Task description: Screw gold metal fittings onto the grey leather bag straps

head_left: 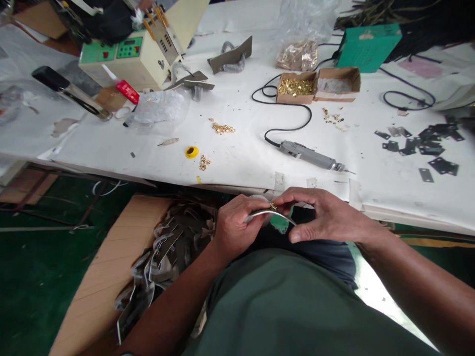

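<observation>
My left hand [237, 222] pinches a thin, curved, dark leather-like panel [276, 212] with a pale edge, just in front of the table's front edge. A small gold metal fitting [273, 205] sits on its upper face. The fingertips of my right hand [322, 215] press at this fitting, while its thumb lies below the panel's right end. The panel is bent between both hands. On the table beyond lies a grey electric screwdriver [308, 154] with its cord. Small gold parts [204, 162] lie near a yellow ring-shaped object [192, 152].
A cardboard box of gold parts [296, 87] stands behind the screwdriver. Dark metal plates [426, 141] are scattered at the right. A cream machine [122, 59] and red glue bottle [127, 91] stand back left. A carton [107, 252] of similar panels [174, 247] is by my left arm.
</observation>
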Demonstrator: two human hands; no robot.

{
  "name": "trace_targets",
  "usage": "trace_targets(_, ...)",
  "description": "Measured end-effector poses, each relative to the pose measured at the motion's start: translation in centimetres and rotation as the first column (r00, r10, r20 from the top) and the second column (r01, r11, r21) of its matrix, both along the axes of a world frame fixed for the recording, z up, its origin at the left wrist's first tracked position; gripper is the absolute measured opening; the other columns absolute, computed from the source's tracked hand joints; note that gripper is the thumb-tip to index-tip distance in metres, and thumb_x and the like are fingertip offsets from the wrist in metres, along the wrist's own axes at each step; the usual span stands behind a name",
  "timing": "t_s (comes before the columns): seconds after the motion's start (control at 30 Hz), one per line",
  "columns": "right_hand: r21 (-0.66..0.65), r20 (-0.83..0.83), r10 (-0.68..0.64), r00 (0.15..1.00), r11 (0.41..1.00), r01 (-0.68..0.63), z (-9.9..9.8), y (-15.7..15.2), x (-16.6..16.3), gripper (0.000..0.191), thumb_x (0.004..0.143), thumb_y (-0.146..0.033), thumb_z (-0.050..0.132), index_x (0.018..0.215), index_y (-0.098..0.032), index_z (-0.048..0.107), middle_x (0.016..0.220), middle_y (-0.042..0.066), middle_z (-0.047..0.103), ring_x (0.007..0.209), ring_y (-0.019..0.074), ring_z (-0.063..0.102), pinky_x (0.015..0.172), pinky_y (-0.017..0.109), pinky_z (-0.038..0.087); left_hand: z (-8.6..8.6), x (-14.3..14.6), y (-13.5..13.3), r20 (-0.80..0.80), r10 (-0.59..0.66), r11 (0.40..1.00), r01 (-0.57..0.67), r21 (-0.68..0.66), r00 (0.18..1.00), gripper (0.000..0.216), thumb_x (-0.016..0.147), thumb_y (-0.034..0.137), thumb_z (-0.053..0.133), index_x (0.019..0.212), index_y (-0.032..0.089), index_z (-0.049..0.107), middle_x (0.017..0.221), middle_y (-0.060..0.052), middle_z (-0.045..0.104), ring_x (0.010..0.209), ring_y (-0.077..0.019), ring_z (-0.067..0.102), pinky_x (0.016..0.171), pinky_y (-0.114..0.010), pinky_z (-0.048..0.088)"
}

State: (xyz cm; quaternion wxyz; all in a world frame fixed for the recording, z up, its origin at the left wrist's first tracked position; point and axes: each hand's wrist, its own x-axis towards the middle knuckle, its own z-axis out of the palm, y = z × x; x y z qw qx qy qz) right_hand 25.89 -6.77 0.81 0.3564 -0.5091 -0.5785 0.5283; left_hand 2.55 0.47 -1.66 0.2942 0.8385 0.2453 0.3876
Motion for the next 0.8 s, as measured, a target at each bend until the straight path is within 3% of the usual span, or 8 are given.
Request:
trace_targets(0.17, 0.132, 0.196, -0.140, 0.971, 0.985, 0.115, -0.3, 0.4, -1.2, 0.023, 0.089, -0.037, 0.075, 0.110, -0.026, 0.077, 0.107, 0.003, 0.076, 0.094, 0.0218, 0.069, 0.082, 0.030, 0.052, -0.2, 0.7, 0.0, -0.011, 0.038, 0.991, -0.039, -0.130, 0.999, 0.013, 0.093, 0.014, 0.070, 0.099, 0.022, 0.078, 0.101, -0.004, 0.082, 0.093, -0.0180, 0.077, 0.089, -0.031, 0.062)
trace_targets(0.27, 0.169, 0.271, -0.158, 0.950, 0.979, 0.114, -0.7, 1.3, -1.4, 0.018, 0.094, -0.034, 0.065, 0.104, -0.024, 0.078, 0.097, 0.002, 0.076, 0.083, 0.0192, 0.066, 0.074, 0.028, 0.048, -0.4, 1.1, 0.8, -0.114, 0.068, 0.949, -0.099, -0.301, 0.991, 0.013, 0.090, 0.020, 0.073, 0.102, 0.021, 0.079, 0.101, -0.004, 0.082, 0.091, -0.0196, 0.076, 0.087, -0.032, 0.060)
trace_targets(0.37, 0.093, 0.346, -0.129, 0.929, 0.990, 0.103, -1.7, 2.9, -0.8, 0.024, 0.095, -0.039, 0.061, 0.087, -0.021, 0.076, 0.074, 0.000, 0.067, 0.067, 0.0161, 0.057, 0.062, 0.028, 0.041, -1.0, 1.9, 2.5, -0.263, 0.048, 0.855, -0.176, -0.487, 0.963, 0.020, 0.085, 0.029, 0.077, 0.102, 0.019, 0.080, 0.092, -0.002, 0.082, 0.083, -0.0207, 0.074, 0.077, -0.030, 0.058)
trace_targets(0.47, 0.002, 0.364, -0.106, 0.925, 0.994, 0.113, -3.0, 4.7, 0.3, 0.031, 0.092, -0.044, 0.061, 0.075, -0.020, 0.070, 0.061, -0.003, 0.055, 0.060, 0.0140, 0.048, 0.056, 0.028, 0.036, -1.8, 3.0, 4.7, -0.306, -0.022, 0.759, -0.183, -0.624, 0.952, 0.024, 0.080, 0.032, 0.078, 0.098, 0.016, 0.080, 0.088, -0.002, 0.080, 0.082, -0.0222, 0.073, 0.068, -0.027, 0.055)
trace_targets(0.6, -0.083, 0.391, -0.088, 0.916, 0.988, 0.130, -4.1, 7.3, 1.5, 0.032, 0.089, -0.045, 0.061, 0.071, -0.020, 0.069, 0.058, -0.004, 0.052, 0.057, 0.0136, 0.046, 0.053, 0.028, 0.033, -2.5, 4.7, 7.4, -0.319, -0.050, 0.713, -0.190, -0.675, 0.946, 0.022, 0.076, 0.031, 0.077, 0.090, 0.014, 0.078, 0.084, -0.004, 0.077, 0.079, -0.0222, 0.071, 0.063, -0.027, 0.051)
trace_targets(0.7, -0.171, 0.415, -0.053, 0.908, 0.976, 0.135, -4.1, 8.9, 1.8, 0.028, 0.086, -0.043, 0.063, 0.073, -0.020, 0.071, 0.060, -0.003, 0.055, 0.059, 0.0146, 0.050, 0.053, 0.028, 0.033, -2.4, 5.3, 8.9, -0.373, -0.093, 0.713, -0.200, -0.672, 0.923, 0.020, 0.079, 0.030, 0.074, 0.091, 0.015, 0.077, 0.087, -0.005, 0.077, 0.081, -0.0235, 0.072, 0.066, -0.030, 0.053)
trace_targets(0.8, -0.238, 0.456, -0.019, 0.890, 0.961, 0.142, -3.7, 9.9, 1.6, 0.023, 0.084, -0.039, 0.063, 0.072, -0.020, 0.070, 0.060, -0.003, 0.054, 0.062, 0.0156, 0.052, 0.055, 0.028, 0.035, -2.4, 5.2, 9.6, -0.474, -0.087, 0.834, -0.196, -0.515, 0.876, 0.034, 0.079, 0.030, 0.076, 0.110, 0.017, 0.074, 0.103, -0.007, 0.077, 0.094, -0.0268, 0.073, 0.079, -0.036, 0.058)
